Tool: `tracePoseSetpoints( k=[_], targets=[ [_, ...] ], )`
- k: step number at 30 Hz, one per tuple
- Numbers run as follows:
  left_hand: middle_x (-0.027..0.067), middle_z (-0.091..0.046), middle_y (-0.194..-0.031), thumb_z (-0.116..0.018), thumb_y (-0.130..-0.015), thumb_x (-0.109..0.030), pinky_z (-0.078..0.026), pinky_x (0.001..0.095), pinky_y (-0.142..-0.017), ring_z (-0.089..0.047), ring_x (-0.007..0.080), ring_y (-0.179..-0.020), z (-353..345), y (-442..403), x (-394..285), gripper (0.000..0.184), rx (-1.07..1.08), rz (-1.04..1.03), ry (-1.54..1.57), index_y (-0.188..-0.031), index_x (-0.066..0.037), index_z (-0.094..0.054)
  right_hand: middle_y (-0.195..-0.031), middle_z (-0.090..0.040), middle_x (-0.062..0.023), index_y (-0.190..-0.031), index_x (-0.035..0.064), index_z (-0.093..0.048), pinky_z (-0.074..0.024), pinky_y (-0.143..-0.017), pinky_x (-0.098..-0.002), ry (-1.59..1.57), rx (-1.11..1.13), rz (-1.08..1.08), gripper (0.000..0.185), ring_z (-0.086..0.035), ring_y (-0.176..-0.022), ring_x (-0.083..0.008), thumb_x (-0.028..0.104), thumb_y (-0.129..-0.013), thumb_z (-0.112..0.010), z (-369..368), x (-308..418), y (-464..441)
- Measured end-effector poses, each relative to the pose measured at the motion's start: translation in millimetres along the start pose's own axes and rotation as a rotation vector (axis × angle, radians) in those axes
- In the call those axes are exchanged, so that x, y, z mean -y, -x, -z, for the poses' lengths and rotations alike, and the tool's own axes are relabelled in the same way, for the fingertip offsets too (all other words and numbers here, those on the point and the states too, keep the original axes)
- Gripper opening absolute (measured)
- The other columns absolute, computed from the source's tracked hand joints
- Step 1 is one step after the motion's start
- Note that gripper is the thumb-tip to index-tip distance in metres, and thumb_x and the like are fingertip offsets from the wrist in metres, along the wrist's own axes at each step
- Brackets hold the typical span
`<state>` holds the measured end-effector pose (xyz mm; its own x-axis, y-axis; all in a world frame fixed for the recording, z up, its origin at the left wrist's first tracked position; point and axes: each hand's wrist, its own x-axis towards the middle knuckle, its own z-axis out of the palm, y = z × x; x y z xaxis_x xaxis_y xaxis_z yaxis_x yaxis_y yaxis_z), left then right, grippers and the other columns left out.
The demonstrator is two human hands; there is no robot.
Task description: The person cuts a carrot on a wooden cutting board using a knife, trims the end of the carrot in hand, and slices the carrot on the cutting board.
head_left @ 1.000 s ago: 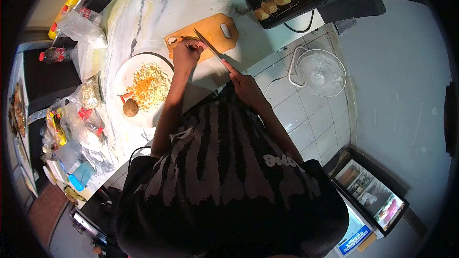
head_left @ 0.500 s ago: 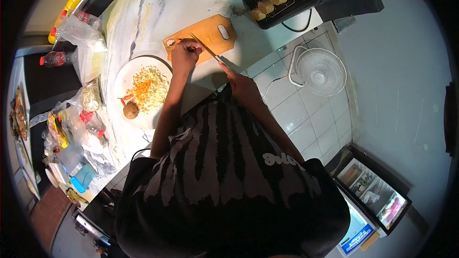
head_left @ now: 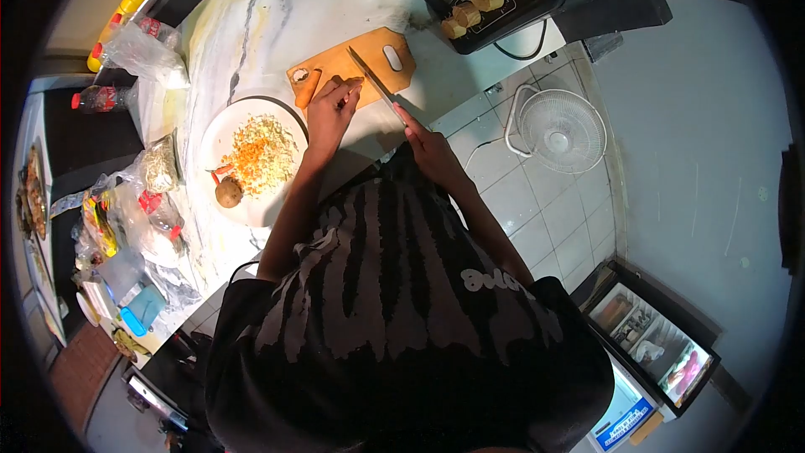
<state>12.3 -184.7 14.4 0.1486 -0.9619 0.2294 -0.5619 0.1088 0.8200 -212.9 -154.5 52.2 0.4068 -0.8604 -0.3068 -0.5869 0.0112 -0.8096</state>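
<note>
A wooden cutting board (head_left: 387,40) with a handle slot lies on the marble-patterned counter. My right hand (head_left: 428,151) grips a knife (head_left: 373,72), its blade slanting over the board. Just left of the blade, my left hand (head_left: 332,111) has its fingers closed around a small orange piece of carrot (head_left: 356,82). A longer carrot (head_left: 308,89) rests at the board's left end, beside my left fingers. The white plate (head_left: 216,132) to the left holds finely chopped orange bits (head_left: 250,155), pale chopped vegetable (head_left: 281,141), red chilies (head_left: 221,171) and a round brown vegetable (head_left: 228,193).
A black appliance (head_left: 537,13) with round wooden-looking pieces on its printed top stands at upper right. Plastic bags (head_left: 147,54), a red-capped bottle (head_left: 105,100) and packets crowd the left side. On the tiled floor at right is a white fan (head_left: 562,130).
My left hand has shifted slightly right and down, exposing the longer carrot. The knife and right hand have moved a little right, and the blade now points more steeply away from me.
</note>
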Motion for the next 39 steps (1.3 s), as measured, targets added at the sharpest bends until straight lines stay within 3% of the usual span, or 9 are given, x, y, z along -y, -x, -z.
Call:
tracePoseSetpoints(
  k=[8,14,17,21,23,27,32,35,39],
  targets=[
    [0.0096,-0.063,-0.085,-0.068,-0.092,-0.01,-0.048,0.0327,-0.059,-0.059,0.0212,-0.062,0.8,-1.1,-3.5,0.02,0.008,-0.027,-0.019,-0.111,-0.009,-0.076,-0.086,-0.06,-0.0238,-0.155,0.0249,-0.038,-0.0488,-0.08,-0.0376,0.054,-0.042,0.045,0.046,-0.065,-0.078,-0.0367,0.026,-0.109,-0.039,0.1,5.9,-2.2],
    [0.0095,-0.063,-0.079,-0.071,-0.092,-0.012,-0.048,0.0294,-0.062,-0.06,0.0169,-0.066,1.9,-1.2,-3.6,0.021,0.038,0.018,-0.017,-0.112,-0.007,-0.077,-0.085,-0.061,-0.0271,-0.155,0.0284,-0.037,-0.0489,-0.078,-0.0464,0.111,-0.155,0.146,0.047,-0.065,-0.086,-0.0439,0.025,-0.108,-0.039,-13.7,-2.4,-4.0],
    [0.0091,-0.064,-0.079,-0.072,-0.092,-0.013,-0.048,0.0295,-0.061,-0.06,0.0169,-0.066,0.1,-1.3,-1.1,0.019,0.006,0.031,0.001,-0.109,-0.007,-0.077,-0.088,-0.062,-0.0269,-0.155,0.0288,-0.037,-0.0488,-0.078,-0.0487,0.131,-0.064,0.026,0.047,-0.065,-0.087,-0.0448,0.024,-0.108,-0.039,-11.0,8.4,0.4],
    [0.007,-0.06,-0.074,-0.075,-0.089,-0.015,-0.047,0.0297,-0.06,-0.057,0.0164,-0.063,-3.3,-1.9,4.3,0.019,-0.007,0.055,-0.017,-0.107,-0.008,-0.077,-0.087,-0.061,-0.0261,-0.155,0.0284,-0.037,-0.0493,-0.079,-0.0456,0.101,-0.152,0.169,0.046,-0.064,-0.085,-0.0445,0.024,-0.109,-0.038,-14.3,-1.8,2.0],
    [0.0063,-0.058,-0.072,-0.075,-0.089,-0.015,-0.046,0.0297,-0.059,-0.056,0.0162,-0.062,-2.7,-3.8,1.3,0.019,-0.014,0.048,-0.024,-0.107,-0.009,-0.077,-0.088,-0.061,-0.0255,-0.155,0.0269,-0.038,-0.0496,-0.08,-0.0409,0.043,-0.005,-0.079,0.046,-0.065,-0.084,-0.0411,0.025,-0.109,-0.038,-0.4,17.0,4.7],
    [0.0056,-0.055,-0.071,-0.076,-0.088,-0.016,-0.045,0.0296,-0.058,-0.053,0.016,-0.06,-3.8,-7.6,-4.6,0.02,-0.017,0.063,-0.058,-0.108,-0.011,-0.077,-0.085,-0.059,-0.0253,-0.155,0.0254,-0.038,-0.0491,-0.08,-0.0378,0.012,0.0,-0.09,0.046,-0.065,-0.081,-0.037,0.026,-0.11,-0.038,4.3,14.8,1.3],
    [0.0049,-0.055,-0.072,-0.076,-0.088,-0.02,-0.043,0.0293,-0.057,-0.051,0.0153,-0.059,-4.4,-8.5,-6.1,0.021,-0.008,0.086,-0.054,-0.107,-0.012,-0.077,-0.114,-0.066,-0.0245,-0.155,0.0216,-0.039,-0.0473,-0.095,-0.0378,-0.042,-0.066,0.076,0.046,-0.066,-0.109,-0.0374,0.026,-0.109,-0.039,-1.8,-3.1,-1.5],
    [0.0045,-0.054,-0.071,-0.075,-0.088,-0.02,-0.043,0.0288,-0.057,-0.052,0.0147,-0.059,-5.6,-7.7,-4.1,0.02,-0.012,0.028,-0.045,-0.107,-0.012,-0.077,-0.13,-0.063,-0.0227,-0.155,0.02,-0.039,-0.0438,-0.103,-0.0383,-0.05,-0.005,-0.036,0.046,-0.061,-0.123,-0.0372,0.024,-0.109,-0.039,1.5,-2.0,-2.8],
    [0.0047,-0.058,-0.074,-0.074,-0.089,-0.02,-0.045,0.0297,-0.057,-0.055,0.0164,-0.06,-5.6,-8.0,-4.4,0.017,-0.007,0.041,-0.093,-0.104,-0.013,-0.077,-0.133,-0.062,-0.0225,-0.155,0.0195,-0.039,-0.0425,-0.105,-0.039,-0.083,-0.008,-0.02,0.046,-0.058,-0.127,-0.037,0.023,-0.109,-0.04,2.8,0.9,-1.0]
  ],
)
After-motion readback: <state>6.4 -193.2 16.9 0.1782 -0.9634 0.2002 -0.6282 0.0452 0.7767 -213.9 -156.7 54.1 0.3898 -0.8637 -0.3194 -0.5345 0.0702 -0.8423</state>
